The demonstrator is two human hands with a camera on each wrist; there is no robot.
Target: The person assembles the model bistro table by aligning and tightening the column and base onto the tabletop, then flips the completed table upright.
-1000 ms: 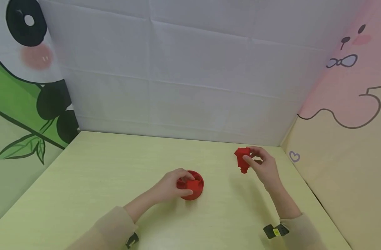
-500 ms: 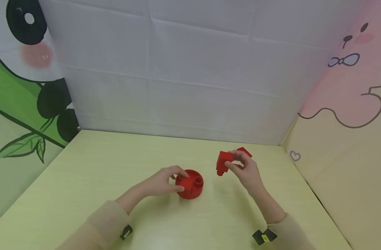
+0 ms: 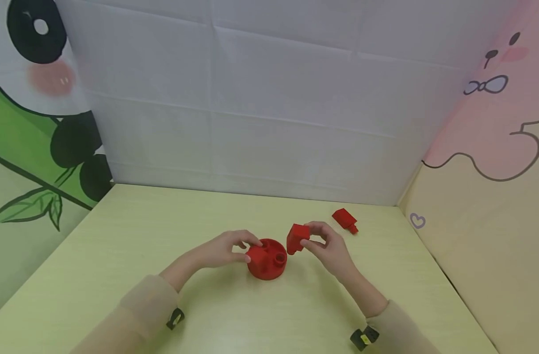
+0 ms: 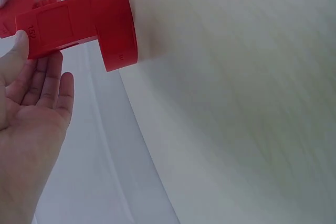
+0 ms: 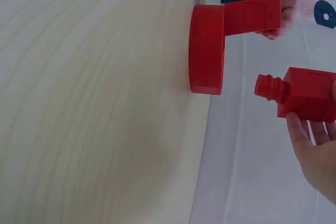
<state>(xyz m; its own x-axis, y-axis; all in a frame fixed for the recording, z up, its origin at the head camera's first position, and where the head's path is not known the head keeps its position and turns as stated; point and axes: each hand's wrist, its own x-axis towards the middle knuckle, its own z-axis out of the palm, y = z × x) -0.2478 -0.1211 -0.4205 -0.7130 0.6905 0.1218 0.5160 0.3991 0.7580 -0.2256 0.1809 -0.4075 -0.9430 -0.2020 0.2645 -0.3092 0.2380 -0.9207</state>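
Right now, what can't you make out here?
Left wrist view: lower end of the boxy red plastic block in the left hand, hidden by the wall of the round red plastic base.
Right wrist view: far end of the necked red plastic block in the right hand, cut off by the right edge.
Head view: any lettering on the loose red plastic block, too small.

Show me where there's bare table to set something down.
Bare table lies between the left grip, left wall and white backdrop, and between left sleeve and right sleeve. The round base is crowded by left block, right block and right grip. A loose block lies back right.
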